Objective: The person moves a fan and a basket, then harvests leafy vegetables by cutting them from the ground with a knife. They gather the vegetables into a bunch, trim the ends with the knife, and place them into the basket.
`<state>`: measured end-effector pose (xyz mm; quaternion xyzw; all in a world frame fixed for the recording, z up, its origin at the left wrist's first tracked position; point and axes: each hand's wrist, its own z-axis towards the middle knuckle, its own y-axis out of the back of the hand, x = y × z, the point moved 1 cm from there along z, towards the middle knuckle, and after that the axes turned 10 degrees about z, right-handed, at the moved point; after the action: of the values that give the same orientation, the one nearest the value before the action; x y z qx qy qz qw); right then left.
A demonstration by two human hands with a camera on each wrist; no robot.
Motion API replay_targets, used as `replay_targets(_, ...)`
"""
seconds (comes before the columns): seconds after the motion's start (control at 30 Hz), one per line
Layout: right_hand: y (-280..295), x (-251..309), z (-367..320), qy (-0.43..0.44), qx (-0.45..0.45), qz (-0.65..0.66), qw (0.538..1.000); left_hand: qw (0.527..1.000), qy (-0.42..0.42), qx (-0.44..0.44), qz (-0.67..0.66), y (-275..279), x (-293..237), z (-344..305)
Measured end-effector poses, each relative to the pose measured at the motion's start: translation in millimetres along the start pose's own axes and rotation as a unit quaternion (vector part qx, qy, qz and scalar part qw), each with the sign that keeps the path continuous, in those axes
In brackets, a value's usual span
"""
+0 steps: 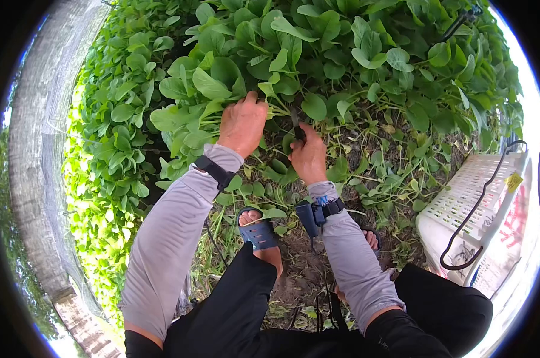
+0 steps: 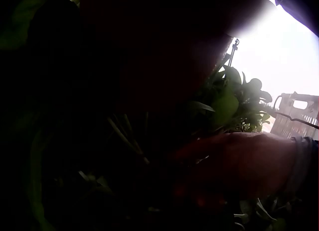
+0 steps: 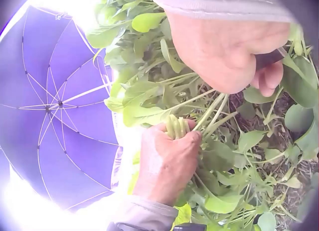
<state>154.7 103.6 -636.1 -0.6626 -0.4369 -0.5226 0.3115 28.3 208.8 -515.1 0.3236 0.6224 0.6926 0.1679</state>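
Note:
My left hand [image 1: 244, 124] grips a bunch of leafy green stems [image 1: 211, 119]; in the right wrist view the pale stem ends [image 3: 177, 126] poke out of the curled left fist [image 3: 167, 161]. Just to its right, my right hand [image 1: 309, 156] holds a knife by its dark handle [image 1: 298, 132], the blade pointing up among the stems. The right wrist view has the right hand [image 3: 229, 52] curled round the dark handle [image 3: 269, 59], close to standing stems [image 3: 214, 111]. The left wrist view is mostly dark, with the right hand [image 2: 239, 164] at its right.
Dense leafy plants [image 1: 365, 42] fill the far side and the left. A white plastic crate [image 1: 461, 197] with a dark cord stands at the right. Loose leaves lie on the soil round the sandalled feet [image 1: 259, 232]. A purple umbrella [image 3: 75, 136] shows in the right wrist view.

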Motion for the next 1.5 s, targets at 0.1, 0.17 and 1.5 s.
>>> replay_targets(0.1,-11,-7,12,0.073,-0.012,-0.034,0.997,0.999,0.026,-0.012,-0.02,-7,4,-6)
replay_targets(0.17,-19,-17,18,0.074,-0.006,-0.033,0.997,0.996,0.049,-0.023,-0.064,-6,8,-9)
replay_targets(1.5,40,175,-94,0.213,0.284,0.22,0.909,0.647,0.133,-0.109,-0.743,196,2,-116)
